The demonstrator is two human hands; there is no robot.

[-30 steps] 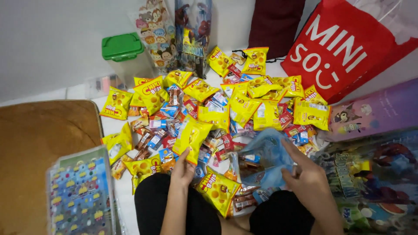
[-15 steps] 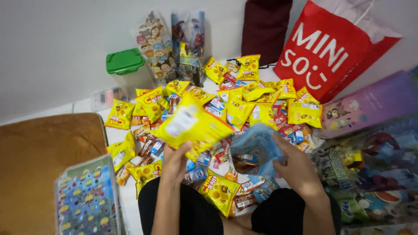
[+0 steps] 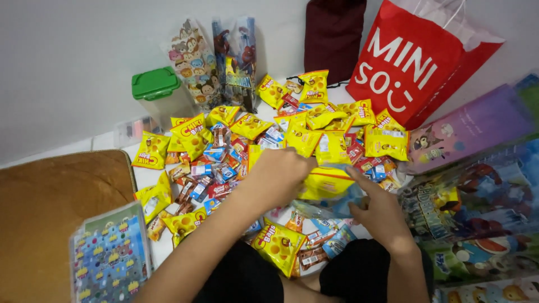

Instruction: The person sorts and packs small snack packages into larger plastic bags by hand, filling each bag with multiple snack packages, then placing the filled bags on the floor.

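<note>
I judge this the bagging step: my left hand (image 3: pixel 281 171), fingers closed on a yellow packet (image 3: pixel 325 182), pushes it into the blue bag (image 3: pixel 342 205) that my right hand (image 3: pixel 379 210) pinches open above the snack pile (image 3: pixel 224 163); next calls for letting go inside.

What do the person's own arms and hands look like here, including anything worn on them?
Both arms are bare to the frame's edge: no sleeves, watch or bracelet show. The left hand and right hand wear no gloves, and no rings are visible.
</note>
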